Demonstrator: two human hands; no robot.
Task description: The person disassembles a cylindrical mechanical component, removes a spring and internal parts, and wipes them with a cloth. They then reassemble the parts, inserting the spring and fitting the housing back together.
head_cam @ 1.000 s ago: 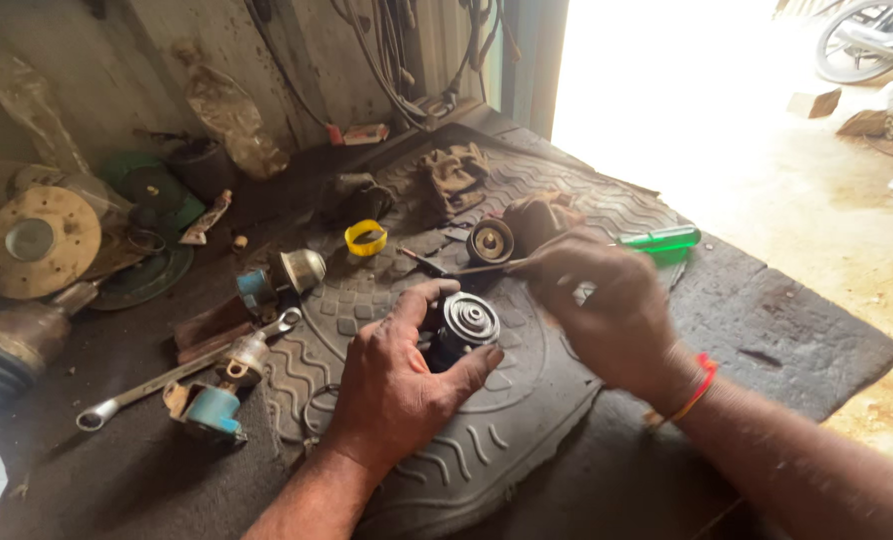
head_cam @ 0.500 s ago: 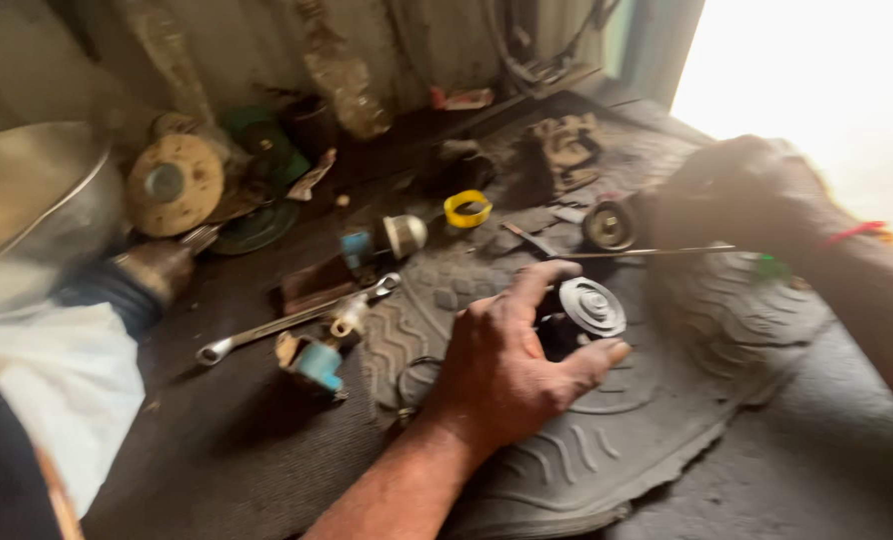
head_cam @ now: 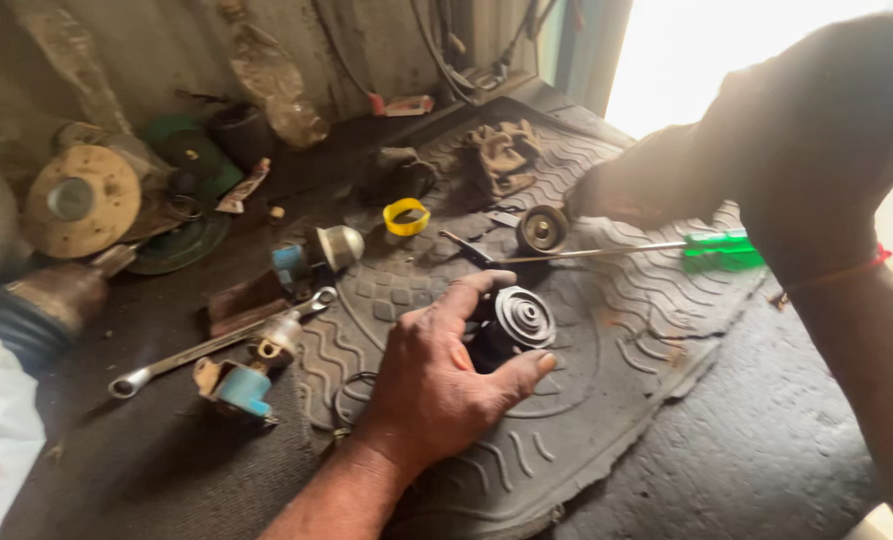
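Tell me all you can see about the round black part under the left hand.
The pulley is a small round part, dark metal by its look, with a grey face of concentric ridges and a centre hub. It sits tilted on a black body, face up and to the right, on the ribbed rubber mat. The left hand grips it from the left, forefinger above, thumb below.

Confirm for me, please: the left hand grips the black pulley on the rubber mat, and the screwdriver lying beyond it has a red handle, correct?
Not quite. The head view shows the screwdriver has a green handle, not red. The left hand does grip the black pulley on the rubber mat.
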